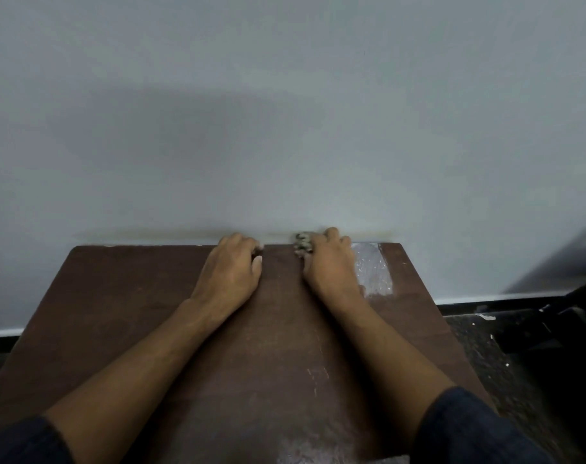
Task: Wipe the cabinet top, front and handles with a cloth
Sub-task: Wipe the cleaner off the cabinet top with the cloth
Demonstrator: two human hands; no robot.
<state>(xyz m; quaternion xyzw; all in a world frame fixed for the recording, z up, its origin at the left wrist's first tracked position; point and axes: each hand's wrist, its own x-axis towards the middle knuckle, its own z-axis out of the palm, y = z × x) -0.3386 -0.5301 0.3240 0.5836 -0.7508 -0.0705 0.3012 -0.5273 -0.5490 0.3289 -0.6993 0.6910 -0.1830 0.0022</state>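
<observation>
While the cabinet top is viewed from above, a bunched cloth is held in the right hand grip at its far edge, by the wall. The left hand is curled just beside, its grip apparently empty. Unwiped wood is judged to extend toward the near edge.

A plain pale grey wall is filling most of the view, with a broad soft shadow lying across its middle. A white skirting strip is running along its foot — below it a dark speckled floor is showing, flecked with small white bits. At the far right something dark and blurred is sitting on the floor — what it is cannot be told.
</observation>
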